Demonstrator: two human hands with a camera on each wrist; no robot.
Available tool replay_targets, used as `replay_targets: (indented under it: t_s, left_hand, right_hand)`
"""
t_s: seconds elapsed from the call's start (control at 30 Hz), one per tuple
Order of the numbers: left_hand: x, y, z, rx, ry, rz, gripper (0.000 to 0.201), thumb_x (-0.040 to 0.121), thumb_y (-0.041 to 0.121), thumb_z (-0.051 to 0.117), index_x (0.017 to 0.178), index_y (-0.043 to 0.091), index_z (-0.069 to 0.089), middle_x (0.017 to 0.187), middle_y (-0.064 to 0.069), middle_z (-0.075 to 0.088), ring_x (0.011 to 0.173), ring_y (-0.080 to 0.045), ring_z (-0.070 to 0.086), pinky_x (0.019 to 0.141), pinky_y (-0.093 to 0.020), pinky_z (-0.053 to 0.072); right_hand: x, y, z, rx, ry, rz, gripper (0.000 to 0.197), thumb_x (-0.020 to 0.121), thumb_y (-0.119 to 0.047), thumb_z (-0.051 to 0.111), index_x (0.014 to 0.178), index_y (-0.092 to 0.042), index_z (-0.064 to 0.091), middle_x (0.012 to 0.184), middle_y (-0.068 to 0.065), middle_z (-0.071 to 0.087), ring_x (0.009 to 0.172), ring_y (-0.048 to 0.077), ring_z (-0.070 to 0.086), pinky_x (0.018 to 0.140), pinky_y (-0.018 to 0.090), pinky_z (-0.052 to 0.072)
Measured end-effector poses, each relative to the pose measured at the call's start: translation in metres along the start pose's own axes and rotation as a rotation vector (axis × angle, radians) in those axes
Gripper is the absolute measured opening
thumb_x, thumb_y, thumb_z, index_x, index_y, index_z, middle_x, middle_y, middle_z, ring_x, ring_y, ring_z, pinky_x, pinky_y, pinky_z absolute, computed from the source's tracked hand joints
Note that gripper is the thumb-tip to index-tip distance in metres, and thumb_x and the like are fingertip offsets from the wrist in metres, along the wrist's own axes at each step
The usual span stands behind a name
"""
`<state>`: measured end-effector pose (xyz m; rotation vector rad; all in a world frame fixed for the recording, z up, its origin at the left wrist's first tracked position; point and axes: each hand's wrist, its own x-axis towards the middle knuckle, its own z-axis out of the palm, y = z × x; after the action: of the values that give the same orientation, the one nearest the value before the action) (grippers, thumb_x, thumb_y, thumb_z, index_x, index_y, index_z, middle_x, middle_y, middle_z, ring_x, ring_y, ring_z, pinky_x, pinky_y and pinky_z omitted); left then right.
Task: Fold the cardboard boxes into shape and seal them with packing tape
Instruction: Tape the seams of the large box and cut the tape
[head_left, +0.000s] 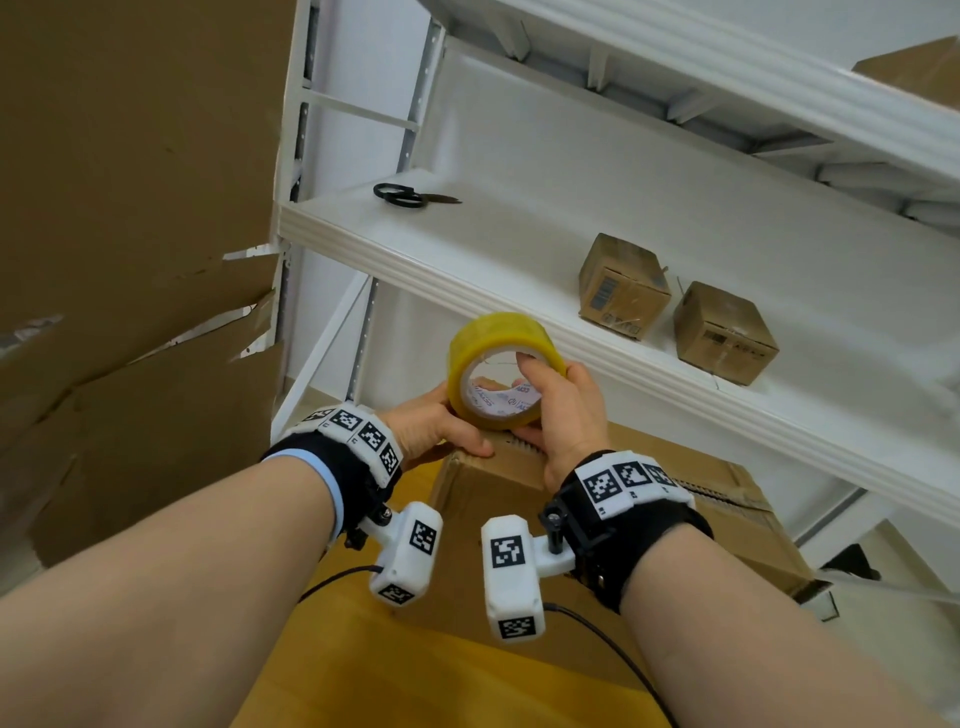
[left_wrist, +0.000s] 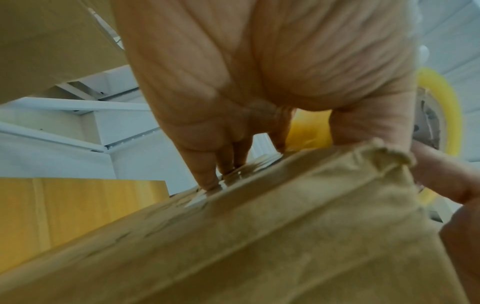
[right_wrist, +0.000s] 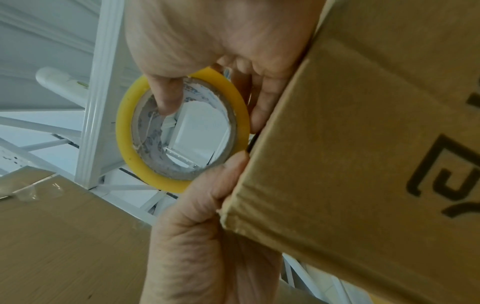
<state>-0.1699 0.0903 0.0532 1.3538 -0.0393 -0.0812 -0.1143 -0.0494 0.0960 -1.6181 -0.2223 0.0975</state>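
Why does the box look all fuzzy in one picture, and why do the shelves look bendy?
In the left wrist view the cardboard box sits so close to the camera that it smears into blur, and the left hand looks dim. In the head view the wide lens bends the white shelf edges, while the tape roll stays fairly sharp. The right wrist view is sharper and evenly lit.

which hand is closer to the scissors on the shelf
Left. The left hand sits at the tape roll on its left side, more directly below the scissors. The right hand grips the roll from the right, further from them.
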Motion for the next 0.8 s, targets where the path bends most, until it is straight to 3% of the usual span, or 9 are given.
replay_targets:
  t_s: [0.13,0.23,0.33,0.4,0.47,0.5,0.6,0.67,0.8]
  left_hand:
    - [0.003,0.000,0.000,0.017,0.063,-0.018,0.065,0.077,-0.015,0.067,0.135,0.011,0.052,0.114,-0.012,0.070,0.099,-0.023,0.069,0.081,-0.026,0.057]
    - [0.004,0.001,-0.001,0.057,0.059,-0.044,0.070,0.068,-0.004,0.076,0.133,0.012,0.055,0.115,-0.010,0.071,0.108,-0.027,0.067,0.096,-0.036,0.053]
    - [0.001,0.004,0.001,0.092,0.046,-0.074,0.074,0.058,0.009,0.080,0.129,0.017,0.059,0.119,-0.010,0.070,0.117,-0.031,0.062,0.108,-0.045,0.044]
    - [0.001,0.004,0.000,0.097,0.077,-0.074,0.072,0.062,0.006,0.079,0.130,0.019,0.058,0.118,-0.008,0.070,0.112,-0.027,0.065,0.101,-0.038,0.050]
    - [0.001,0.004,-0.001,0.087,0.106,-0.064,0.065,0.074,-0.004,0.074,0.130,0.022,0.056,0.116,-0.003,0.070,0.097,-0.017,0.069,0.078,-0.023,0.056]
    - [0.000,0.004,-0.001,0.091,0.105,-0.059,0.062,0.078,-0.007,0.070,0.130,0.024,0.056,0.117,-0.003,0.069,0.094,-0.014,0.069,0.072,-0.020,0.056]
    - [-0.002,0.005,0.000,0.134,0.097,-0.072,0.059,0.079,-0.004,0.071,0.130,0.020,0.054,0.123,-0.009,0.067,0.107,-0.026,0.067,0.092,-0.035,0.056]
    - [-0.002,0.005,-0.001,0.144,0.103,-0.079,0.052,0.079,-0.003,0.072,0.125,0.016,0.054,0.125,-0.016,0.064,0.112,-0.034,0.064,0.095,-0.039,0.053]
    - [-0.001,0.004,-0.001,0.157,0.098,-0.074,0.045,0.079,-0.003,0.071,0.113,0.023,0.057,0.125,-0.013,0.062,0.102,-0.025,0.066,0.097,-0.042,0.051]
  right_hand:
    - [-0.001,-0.007,-0.005,-0.089,0.015,-0.093,0.042,0.056,-0.057,0.078,0.084,-0.031,0.062,0.094,0.008,0.071,0.089,0.028,0.071,0.081,0.055,0.058]
    - [-0.002,-0.011,-0.004,-0.119,0.002,-0.153,0.048,0.056,-0.058,0.078,0.090,-0.028,0.063,0.088,0.004,0.072,0.084,0.023,0.071,0.080,0.053,0.058]
    - [-0.002,-0.015,-0.001,-0.139,-0.011,-0.188,0.041,0.064,-0.053,0.082,0.092,-0.029,0.063,0.088,0.000,0.071,0.083,0.020,0.070,0.079,0.049,0.059]
    - [-0.002,-0.020,-0.002,-0.155,-0.006,-0.236,0.033,0.073,-0.044,0.083,0.093,-0.028,0.062,0.088,0.001,0.068,0.083,0.018,0.068,0.075,0.040,0.058]
    - [-0.001,-0.026,-0.005,-0.172,0.011,-0.299,0.030,0.077,-0.040,0.082,0.093,-0.027,0.061,0.085,-0.001,0.065,0.080,0.014,0.064,0.068,0.029,0.051]
    - [-0.001,-0.029,-0.008,-0.175,0.020,-0.323,0.029,0.077,-0.039,0.082,0.093,-0.026,0.061,0.084,-0.002,0.064,0.078,0.013,0.062,0.067,0.026,0.048]
    - [0.004,-0.034,-0.017,-0.179,0.036,-0.339,0.028,0.077,-0.039,0.082,0.095,-0.026,0.063,0.086,0.001,0.066,0.079,0.012,0.061,0.071,0.027,0.047]
    - [0.006,-0.036,-0.023,-0.173,0.045,-0.334,0.025,0.080,-0.034,0.081,0.096,-0.026,0.064,0.091,0.004,0.068,0.079,0.011,0.062,0.072,0.027,0.049]
    - [0.008,-0.034,-0.036,-0.148,0.061,-0.326,0.019,0.083,-0.025,0.079,0.096,-0.026,0.065,0.094,0.005,0.071,0.081,0.010,0.065,0.071,0.024,0.048]
